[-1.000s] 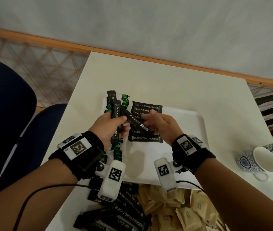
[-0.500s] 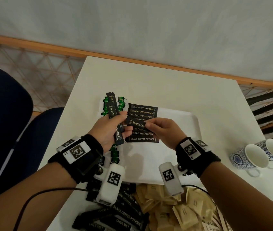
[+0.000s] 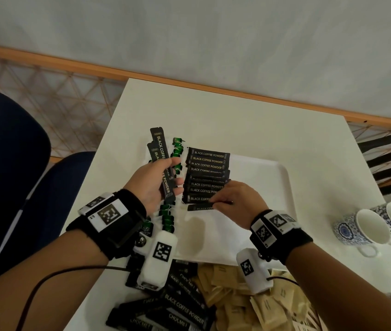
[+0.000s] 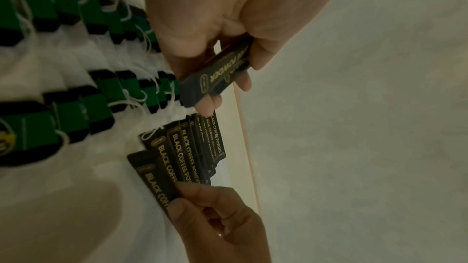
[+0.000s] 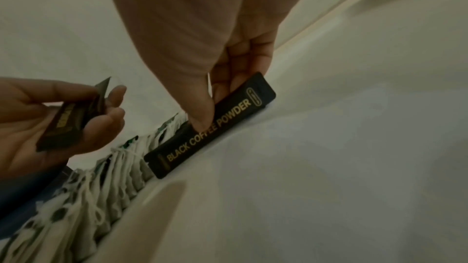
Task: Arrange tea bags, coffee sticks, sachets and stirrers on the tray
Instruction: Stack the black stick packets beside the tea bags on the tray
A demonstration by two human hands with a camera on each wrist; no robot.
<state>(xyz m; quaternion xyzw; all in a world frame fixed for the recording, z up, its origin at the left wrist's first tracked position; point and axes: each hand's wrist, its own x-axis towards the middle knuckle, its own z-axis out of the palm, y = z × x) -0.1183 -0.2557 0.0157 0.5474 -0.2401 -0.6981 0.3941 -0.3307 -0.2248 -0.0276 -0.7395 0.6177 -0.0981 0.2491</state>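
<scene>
We are laying a coffee stick at the near end of the row of sticks on the tray. Our right hand pinches it by its right end between thumb and fingers, and it lies flat or nearly so on the tray, just short of the last stick in the row. To do this well, we judge that we should keep it parallel to the others, line its left end up with theirs beside the tea bags, close the small gap, and only then let go, so that it does not skid on the smooth tray. Our left hand holds a few spare sticks upright, fingers curled round them, above the tea bags; it should stay high enough not to drag their strings. More sticks and brown sachets lie in a heap on the desk near us, with two cups off to the right. Compared with half a second ago, the right hand has come toward us and down: then it held the stick over the middle of the row, now at the near end.
</scene>
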